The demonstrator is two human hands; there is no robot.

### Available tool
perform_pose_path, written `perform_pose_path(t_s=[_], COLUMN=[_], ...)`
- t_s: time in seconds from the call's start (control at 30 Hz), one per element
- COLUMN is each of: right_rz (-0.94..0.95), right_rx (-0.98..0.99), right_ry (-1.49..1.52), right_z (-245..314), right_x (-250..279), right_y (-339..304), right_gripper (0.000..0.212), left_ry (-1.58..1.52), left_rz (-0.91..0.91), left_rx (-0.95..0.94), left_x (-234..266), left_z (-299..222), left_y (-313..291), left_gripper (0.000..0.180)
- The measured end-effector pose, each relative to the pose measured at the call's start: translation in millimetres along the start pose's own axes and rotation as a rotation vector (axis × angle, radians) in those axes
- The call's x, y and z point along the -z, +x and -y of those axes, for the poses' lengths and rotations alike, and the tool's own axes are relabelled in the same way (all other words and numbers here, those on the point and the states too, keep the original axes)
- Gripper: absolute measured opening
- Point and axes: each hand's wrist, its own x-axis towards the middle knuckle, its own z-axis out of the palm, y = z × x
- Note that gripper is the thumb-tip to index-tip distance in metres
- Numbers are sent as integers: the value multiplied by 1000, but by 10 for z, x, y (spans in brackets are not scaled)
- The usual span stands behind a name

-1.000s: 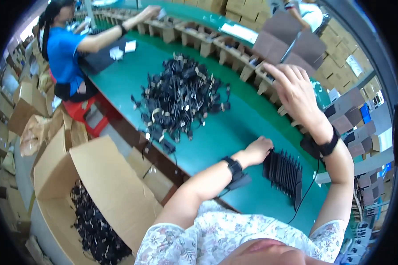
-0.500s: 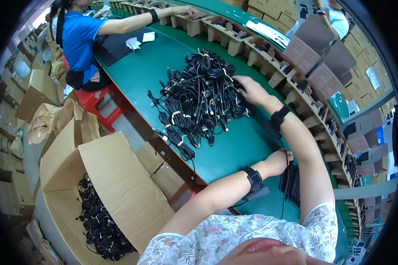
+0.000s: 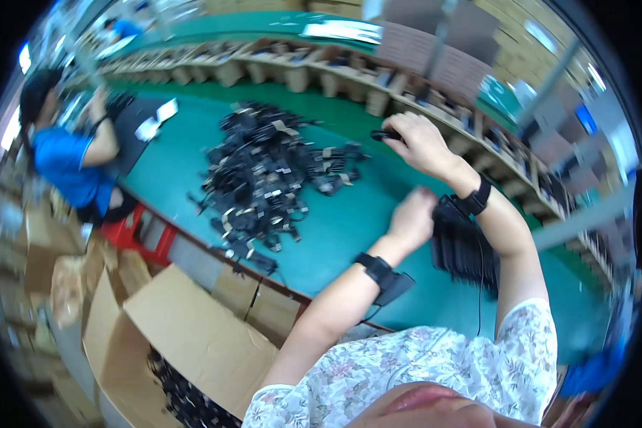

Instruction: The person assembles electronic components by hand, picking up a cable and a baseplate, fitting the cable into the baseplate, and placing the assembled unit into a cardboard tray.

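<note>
Nearest the body, at lower left, an open carton (image 3: pixel 200 332) holds black cables (image 3: pixel 192 392). Below the right wristband (image 3: pixel 482 196) hangs a thin black cord (image 3: pixel 481 285), passing over a row of black pieces (image 3: pixel 455 246) on the green desk (image 3: pixel 342 250); it could, I judge, snag there and drag pieces askew if that arm swings.

The left hand (image 3: pixel 412 222) is just beside the row (blur hides its fingertips, so I cannot tell whether they grasp anything).

Farther out, the right hand (image 3: pixel 422 145) is over the desk, its fingers closed on a small black bundle (image 3: pixel 385 135) that juts toward the heap (image 3: pixel 260 175); pinched near one end, it might slip or uncoil. In the heap, tugging one lead could bring neighbours along, since they look tangled.

Beyond stand cardboard trays (image 3: pixel 297 76), with a co-worker (image 3: pixel 64 160) in blue at far left.
</note>
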Motion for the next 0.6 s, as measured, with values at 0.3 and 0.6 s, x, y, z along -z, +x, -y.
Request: perform_pose_path(t_s=[0.3,0.6], right_rz=[16,-489], right_rx=[-537,-532], right_ry=[802,249], right_z=[46,134], right_x=[714,180], right_y=[-1476,-1884], right_gripper=[26,38], left_ry=[-27,-1219], left_rz=[-273,408], left_rx=[-229,629], left_x=[123,-251], left_z=[-446,-550], left_y=[192,-123], left_gripper=[34,27])
